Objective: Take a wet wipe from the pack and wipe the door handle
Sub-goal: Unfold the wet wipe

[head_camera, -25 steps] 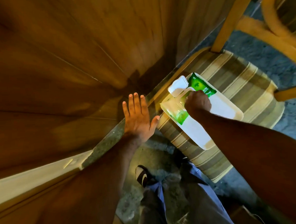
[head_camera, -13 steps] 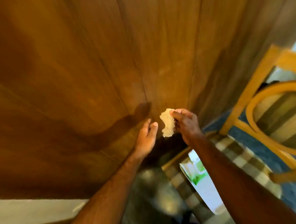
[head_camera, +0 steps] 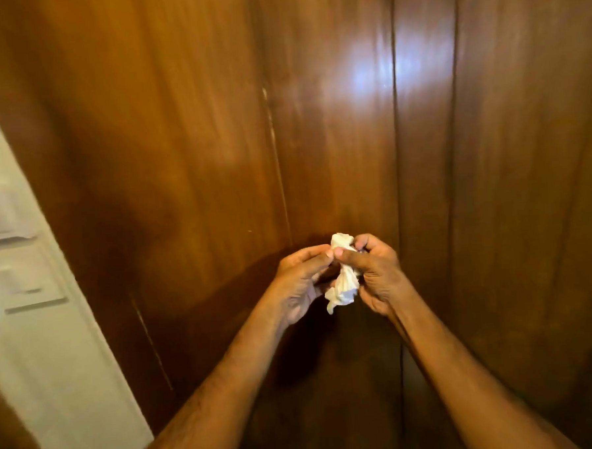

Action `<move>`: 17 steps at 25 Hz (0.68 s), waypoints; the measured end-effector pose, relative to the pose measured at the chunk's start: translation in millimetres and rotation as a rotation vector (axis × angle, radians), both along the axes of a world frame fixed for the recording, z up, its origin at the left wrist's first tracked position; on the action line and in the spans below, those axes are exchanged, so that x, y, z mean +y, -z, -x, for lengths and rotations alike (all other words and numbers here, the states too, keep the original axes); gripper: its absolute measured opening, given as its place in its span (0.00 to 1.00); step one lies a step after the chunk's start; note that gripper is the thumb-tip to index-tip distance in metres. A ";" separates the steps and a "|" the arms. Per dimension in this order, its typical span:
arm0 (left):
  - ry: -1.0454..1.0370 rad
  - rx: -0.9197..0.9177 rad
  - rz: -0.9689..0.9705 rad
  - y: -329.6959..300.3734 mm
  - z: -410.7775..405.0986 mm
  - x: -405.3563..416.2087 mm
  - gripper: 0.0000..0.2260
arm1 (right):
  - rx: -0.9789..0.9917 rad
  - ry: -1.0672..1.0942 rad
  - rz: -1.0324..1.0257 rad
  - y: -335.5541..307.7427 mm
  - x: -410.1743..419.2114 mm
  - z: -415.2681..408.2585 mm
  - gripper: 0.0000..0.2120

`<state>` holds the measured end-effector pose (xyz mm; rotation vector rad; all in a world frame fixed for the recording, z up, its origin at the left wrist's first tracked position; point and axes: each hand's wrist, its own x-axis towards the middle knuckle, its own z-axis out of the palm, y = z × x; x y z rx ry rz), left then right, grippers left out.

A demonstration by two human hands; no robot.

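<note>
Holding a crumpled wet wipe (head_camera: 342, 283) between both hands, in front of the wooden door (head_camera: 187, 144).

The right hand (head_camera: 376, 275) is pinching the upper part of the wipe with thumb and fingers, and the left hand (head_camera: 299, 282) is pinching it from the other side, thumb tips almost touching. The wipe is hanging down below the fingers. It seems the person is opening the wipe; next it must go to the door handle, which is not visible.
</note>
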<state>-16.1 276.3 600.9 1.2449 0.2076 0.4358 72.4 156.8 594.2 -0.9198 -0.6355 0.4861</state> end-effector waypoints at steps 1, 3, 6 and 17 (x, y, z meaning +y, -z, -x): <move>-0.009 -0.019 0.019 -7.0 7.2 5.0 0.11 | -0.018 -0.019 -0.013 -8.3 5.7 5.5 0.17; -0.063 -0.070 0.053 -20.3 21.0 17.6 0.08 | -0.039 -0.019 -0.025 -21.6 15.3 14.0 0.16; -0.170 -0.144 0.087 -36.7 36.8 33.7 0.07 | -0.040 0.066 0.024 -33.8 17.4 14.6 0.13; -0.437 -0.158 -0.238 -53.3 49.4 39.8 0.08 | 0.117 -0.081 0.153 -46.3 22.6 29.1 0.06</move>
